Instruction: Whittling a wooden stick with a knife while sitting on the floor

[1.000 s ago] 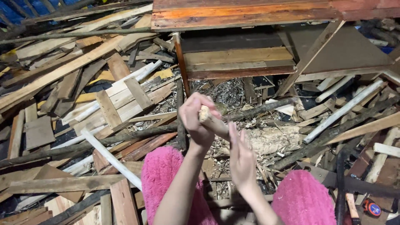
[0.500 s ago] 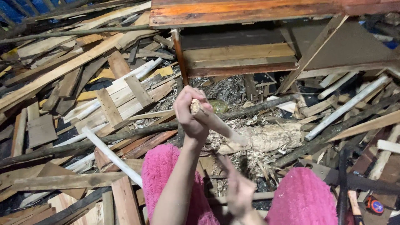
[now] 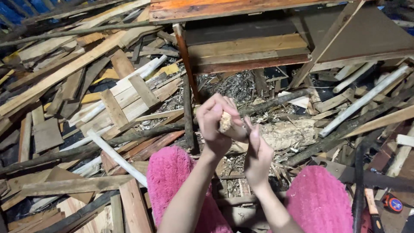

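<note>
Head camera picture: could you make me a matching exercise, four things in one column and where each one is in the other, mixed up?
Things:
1. wood piece
2. white pipe
3. orange board
4. tape measure

Places:
A. along the top edge, over the dark gap
B. gripped in the left hand, with the right hand just beside it
C. bottom right corner, on the floor
D. slanting on the scrap wood, left of the pink knee

Pairs: 1-B, 2-D, 3-A, 4-C
</note>
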